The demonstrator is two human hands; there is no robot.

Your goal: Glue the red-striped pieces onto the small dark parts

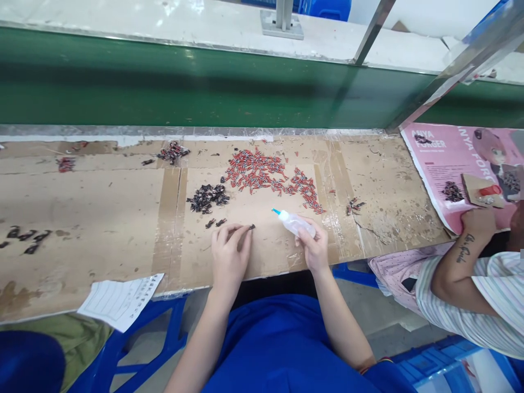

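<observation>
Between the thumb and fingers of my left hand (230, 248) is a small dark part (251, 226), held just above the cardboard. My right hand (314, 244) grips a clear squeeze bottle (295, 223) with a blue nozzle, tilted so its tip points up and left, apart from the part. Two more small dark parts (215, 222) lie just beyond my left hand. Behind them sits a pile of black parts (208, 197). Many small red and silver pieces (262, 170) are spread across the cardboard ahead of my hands.
A cardboard-covered bench (123, 218) runs in front of a green conveyor belt (196, 82). At the right, a co-worker's arm (462, 256) rests by a pink printed sheet (438, 174). A paper slip (120, 300) overhangs the front edge at left. Other dark parts (174, 153) lie farther back.
</observation>
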